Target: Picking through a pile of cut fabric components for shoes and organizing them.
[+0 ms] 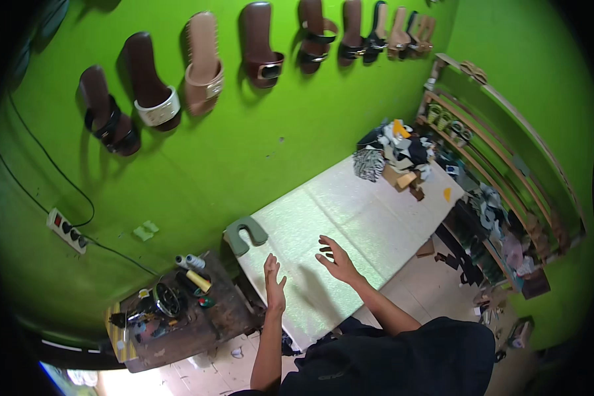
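Observation:
Both of my hands hover over the near part of a table with a pale, shiny cover (350, 211). My left hand (274, 284) is held upright with its fingers stretched out and nothing in it. It is nearest to a grey-green U-shaped piece (256, 229), which lies at the table's left corner, apart from my fingers. My right hand (338, 261) has its fingers spread and slightly bent, also holding nothing. A shadow falls on the cover between the two hands.
At the table's far end lies a heap of material scraps (402, 152). To the left stands a workbench with a sewing machine (162, 303) and thread spools (190, 261). Sandals (261, 46) hang along the green wall. A wooden rack (508, 165) with footwear is at the right.

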